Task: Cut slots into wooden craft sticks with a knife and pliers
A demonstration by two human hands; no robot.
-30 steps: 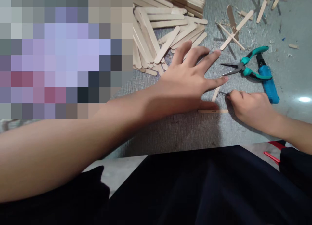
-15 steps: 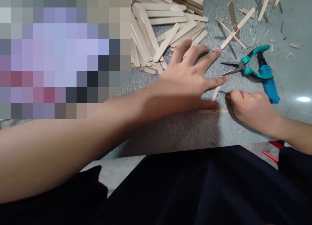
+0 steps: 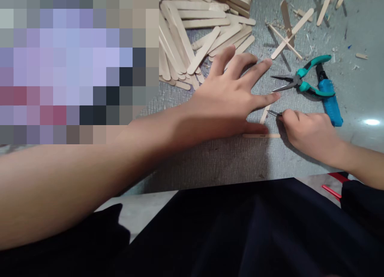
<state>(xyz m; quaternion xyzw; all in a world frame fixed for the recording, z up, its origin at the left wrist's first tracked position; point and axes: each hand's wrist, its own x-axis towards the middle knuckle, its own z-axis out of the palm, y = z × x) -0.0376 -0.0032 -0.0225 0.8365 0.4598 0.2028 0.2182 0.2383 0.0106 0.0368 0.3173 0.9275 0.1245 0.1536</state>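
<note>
My left hand (image 3: 229, 91) lies with its fingers spread, palm down. Its index fingertip and thumb tip press near the two ends of a narrow wooden stick (image 3: 265, 114) on the table. Pinched in my closed right hand (image 3: 309, 133) is a thin, pointed metal blade (image 3: 273, 113); its handle is hidden in the fist. The blade's tip touches or nearly touches the stick's middle. Just below my left thumb, a second wooden stick (image 3: 249, 136) with a small slot lies crosswise.
Green-handled needle-nose pliers (image 3: 297, 81) lie beyond my right hand, against a blue-handled tool (image 3: 330, 103). Popsicle sticks (image 3: 207, 49) are heaped past my left hand. A crossed-stick assembly (image 3: 289, 41) stands behind the pliers, among wood scraps on the grey table (image 3: 210, 165).
The blade has shifted very slightly at the stick. My left hand stays pressed in place, and the whole view has drifted a little.
</note>
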